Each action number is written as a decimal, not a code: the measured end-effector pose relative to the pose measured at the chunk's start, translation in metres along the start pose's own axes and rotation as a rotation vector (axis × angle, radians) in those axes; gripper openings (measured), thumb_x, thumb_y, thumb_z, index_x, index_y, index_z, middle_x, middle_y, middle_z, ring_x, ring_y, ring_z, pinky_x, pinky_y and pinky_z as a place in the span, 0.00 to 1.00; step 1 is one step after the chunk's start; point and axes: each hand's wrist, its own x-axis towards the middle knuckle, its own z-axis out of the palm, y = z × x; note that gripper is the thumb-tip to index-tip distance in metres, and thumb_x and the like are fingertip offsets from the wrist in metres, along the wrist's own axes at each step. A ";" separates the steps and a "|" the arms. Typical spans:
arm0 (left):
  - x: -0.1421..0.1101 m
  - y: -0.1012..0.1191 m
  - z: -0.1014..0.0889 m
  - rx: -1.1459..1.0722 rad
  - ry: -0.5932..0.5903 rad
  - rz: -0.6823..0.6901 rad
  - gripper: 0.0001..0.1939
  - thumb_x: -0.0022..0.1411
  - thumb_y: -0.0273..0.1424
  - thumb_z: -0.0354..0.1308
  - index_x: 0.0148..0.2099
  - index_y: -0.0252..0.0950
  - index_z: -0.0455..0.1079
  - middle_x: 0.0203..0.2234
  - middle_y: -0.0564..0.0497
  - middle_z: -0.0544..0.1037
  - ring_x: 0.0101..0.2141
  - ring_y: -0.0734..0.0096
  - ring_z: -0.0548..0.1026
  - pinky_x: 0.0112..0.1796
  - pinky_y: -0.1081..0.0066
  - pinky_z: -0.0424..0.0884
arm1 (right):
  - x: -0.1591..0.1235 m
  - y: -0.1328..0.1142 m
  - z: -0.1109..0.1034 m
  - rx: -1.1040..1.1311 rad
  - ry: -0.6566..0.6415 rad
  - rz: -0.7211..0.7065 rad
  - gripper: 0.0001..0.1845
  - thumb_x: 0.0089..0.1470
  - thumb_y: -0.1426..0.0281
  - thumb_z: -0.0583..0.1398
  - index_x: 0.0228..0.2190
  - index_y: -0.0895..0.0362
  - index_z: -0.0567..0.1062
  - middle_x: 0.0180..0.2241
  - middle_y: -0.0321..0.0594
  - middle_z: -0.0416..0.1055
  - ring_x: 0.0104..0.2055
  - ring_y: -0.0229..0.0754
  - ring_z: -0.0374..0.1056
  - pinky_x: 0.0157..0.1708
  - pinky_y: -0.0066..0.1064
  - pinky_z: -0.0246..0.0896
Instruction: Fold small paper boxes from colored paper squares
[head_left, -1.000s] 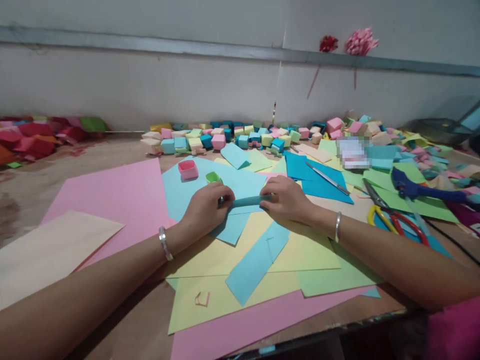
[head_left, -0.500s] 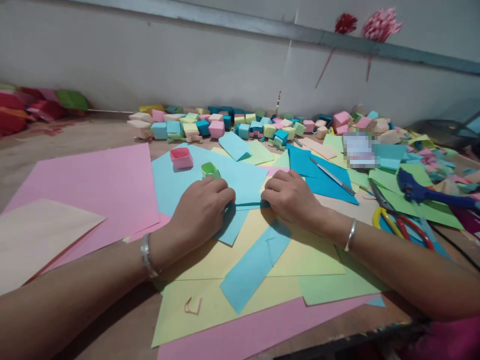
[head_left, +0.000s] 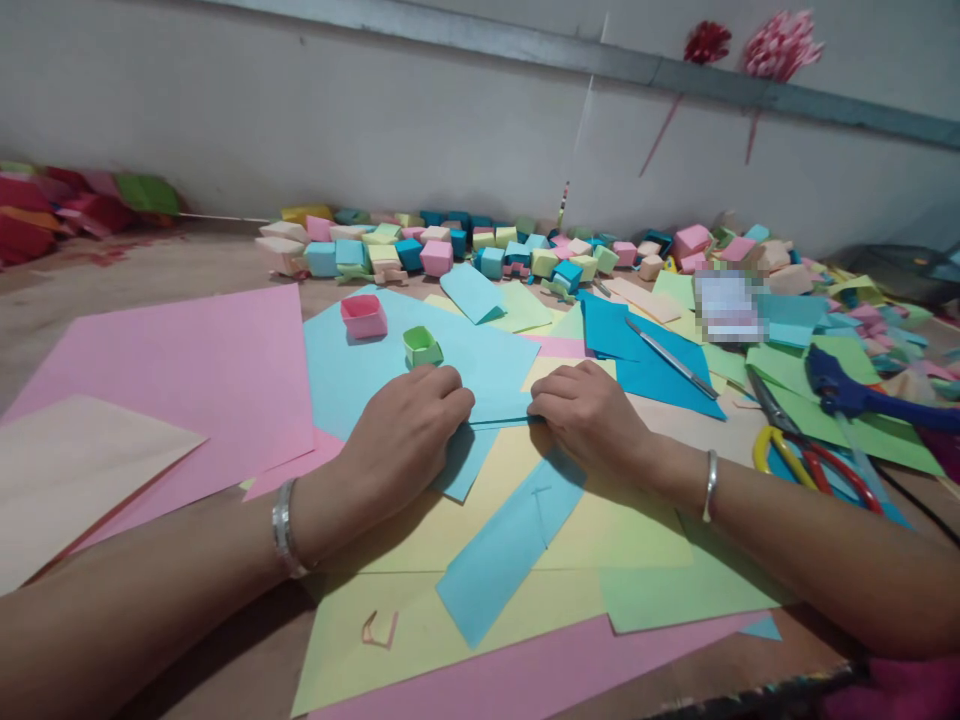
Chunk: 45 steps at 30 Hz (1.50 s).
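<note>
Light blue paper [head_left: 500, 422] spans the gap between my two hands, and a narrow folded edge of it shows there. My left hand [head_left: 412, 425] is closed, its fingertips curled over the left end of that edge. At the other end, my right hand [head_left: 589, 410] pinches the paper with bent fingers. Just beyond my left hand sit a small green paper box [head_left: 423, 347] and a pink paper box [head_left: 364, 317], both open at the top. A light blue paper strip [head_left: 510, 555] with pen marks lies nearer to me. My fingertips are partly hidden.
Large pink [head_left: 195, 360] and cream sheets [head_left: 90, 450] lie at left. On the right are a silver pen [head_left: 671, 358], scissors with red and yellow handles [head_left: 817, 465] and a blue glue gun [head_left: 862, 390]. Several folded paper cubes [head_left: 436, 258] line the wall.
Both hands stay on the light blue paper, and the folded edge between them looks slightly wider. The view has shifted a little. The green box shows more fully.
</note>
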 end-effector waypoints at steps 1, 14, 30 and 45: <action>0.000 0.000 0.000 -0.015 0.000 0.000 0.14 0.55 0.15 0.45 0.28 0.35 0.66 0.26 0.46 0.70 0.27 0.65 0.64 0.28 0.64 0.56 | 0.000 0.000 -0.001 0.011 -0.003 0.010 0.14 0.53 0.82 0.51 0.25 0.58 0.72 0.29 0.40 0.72 0.32 0.40 0.59 0.32 0.35 0.41; 0.000 0.020 -0.025 -0.098 0.329 0.113 0.07 0.58 0.29 0.57 0.41 0.38 0.71 0.38 0.48 0.80 0.43 0.58 0.75 0.52 0.52 0.60 | 0.002 -0.015 -0.009 0.773 0.220 0.414 0.07 0.52 0.75 0.56 0.31 0.57 0.74 0.26 0.34 0.72 0.26 0.34 0.63 0.26 0.26 0.56; 0.000 0.005 -0.013 -0.124 0.477 0.139 0.02 0.61 0.28 0.60 0.34 0.39 0.72 0.34 0.53 0.82 0.35 0.65 0.76 0.44 0.59 0.64 | 0.000 -0.011 -0.009 0.949 0.368 0.401 0.10 0.55 0.65 0.59 0.40 0.54 0.73 0.33 0.39 0.74 0.32 0.39 0.68 0.31 0.32 0.64; -0.001 0.008 -0.010 -0.296 0.465 0.034 0.05 0.65 0.30 0.57 0.35 0.38 0.71 0.28 0.54 0.80 0.30 0.69 0.75 0.36 0.66 0.63 | 0.000 -0.015 -0.009 0.633 0.469 0.267 0.05 0.56 0.69 0.61 0.28 0.55 0.72 0.27 0.36 0.72 0.28 0.37 0.66 0.29 0.29 0.61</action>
